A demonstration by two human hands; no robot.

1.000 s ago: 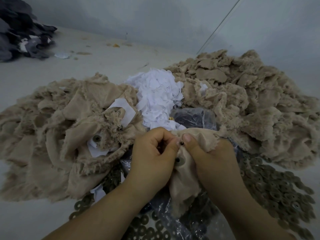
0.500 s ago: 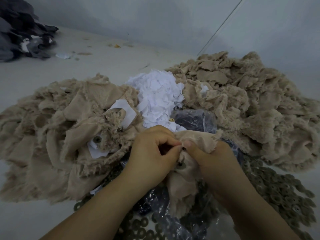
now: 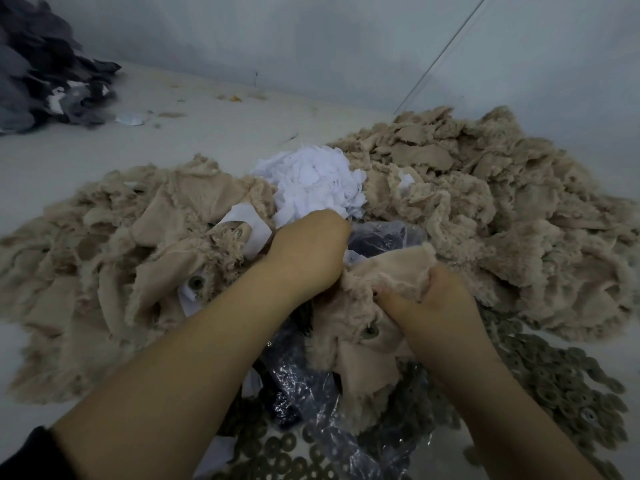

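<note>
Head view: right hand (image 3: pixel 440 306) grips fabric piece (image 3: pixel 360 365); long axis near-far.

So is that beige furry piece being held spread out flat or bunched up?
Bunched up: the beige furry piece sits crumpled in folds, its top edge gathered where the right hand grips it.

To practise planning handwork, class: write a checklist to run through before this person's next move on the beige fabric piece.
1. Right hand grips the beige fabric piece: ok.
2. Left hand holds a part: cannot tell, fingers hidden.
3. Round fitting sits on the piece: ok.
4. Plastic bag lies close by the left hand: ok.
5. Loose discs lie beside the right arm: ok.
</note>
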